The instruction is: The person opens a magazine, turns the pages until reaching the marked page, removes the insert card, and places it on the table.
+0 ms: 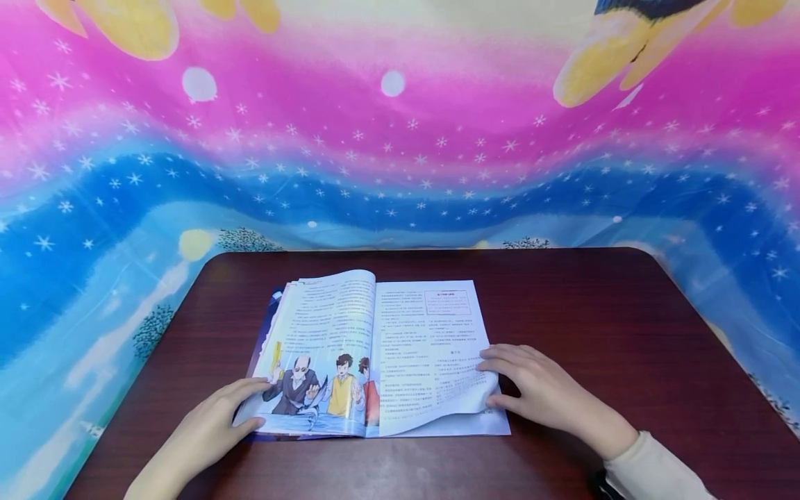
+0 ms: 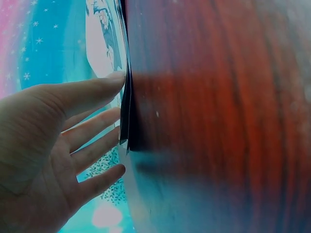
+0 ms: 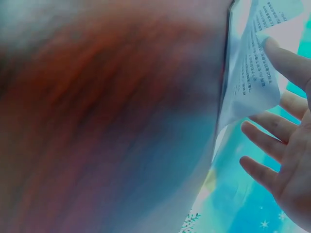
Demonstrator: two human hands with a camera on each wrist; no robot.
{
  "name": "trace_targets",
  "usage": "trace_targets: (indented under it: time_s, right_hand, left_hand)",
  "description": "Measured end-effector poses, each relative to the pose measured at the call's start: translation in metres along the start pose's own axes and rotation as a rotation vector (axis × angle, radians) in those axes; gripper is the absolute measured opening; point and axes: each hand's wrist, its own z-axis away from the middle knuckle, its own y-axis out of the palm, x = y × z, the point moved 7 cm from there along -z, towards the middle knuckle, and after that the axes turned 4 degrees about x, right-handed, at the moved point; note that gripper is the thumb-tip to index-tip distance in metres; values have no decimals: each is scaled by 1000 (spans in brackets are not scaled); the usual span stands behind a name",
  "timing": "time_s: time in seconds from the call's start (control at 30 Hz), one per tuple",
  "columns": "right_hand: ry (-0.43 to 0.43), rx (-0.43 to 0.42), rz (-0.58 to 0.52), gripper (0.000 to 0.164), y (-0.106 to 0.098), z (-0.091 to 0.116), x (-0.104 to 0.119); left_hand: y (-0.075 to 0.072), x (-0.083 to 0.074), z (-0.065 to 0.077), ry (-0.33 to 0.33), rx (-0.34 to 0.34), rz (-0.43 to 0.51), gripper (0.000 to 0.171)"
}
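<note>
An open magazine (image 1: 334, 326) lies on the table, with an illustration of several figures across the bottom of its left page. My left hand (image 1: 215, 423) rests at the lower left corner, thumb over the page and fingers along the outer edge. In the left wrist view the left hand (image 2: 53, 145) has its fingers fairly straight beside the dark cover edge. My right hand (image 1: 537, 389) pinches the outer edge of a right-hand page (image 1: 431, 368), whose lower corner curls up off the sheet beneath. The right wrist view shows the thumb of the right hand (image 3: 286, 141) against this page's printed side.
A dark reddish-brown table (image 1: 594, 312) with rounded far corners bears the magazine. Behind it and at both sides hangs a pink and blue cloth (image 1: 400, 160) with snowflakes. A light sleeve (image 1: 656, 469) covers the right forearm.
</note>
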Motion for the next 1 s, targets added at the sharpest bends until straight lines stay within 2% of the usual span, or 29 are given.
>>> trace_targets:
  time_s: [0.23,0.37,0.53,0.67,0.8,1.0]
  right_hand:
    - [-29,-99,-2,46,-14,-12,5]
    - [-60,-167,-23,45,-22,-19,10]
    - [-121,-273,-54,41,-32,-24,17]
    - [-153,-347,-70,40,-39,-28,23]
    - [-176,-385,-91,38,-47,-34,31]
    - [-201,-414,-135,36,-56,-40,43]
  left_hand:
    - [0,-3,2,23,-24,-61,51]
    - [0,-11,4,24,-31,-92,52]
    - [-5,-32,9,29,-60,-119,49]
    - [-10,-49,11,79,-130,-159,43]
    - [-16,-66,9,145,-201,-187,39]
    - [-21,-97,1,248,-282,-156,35]
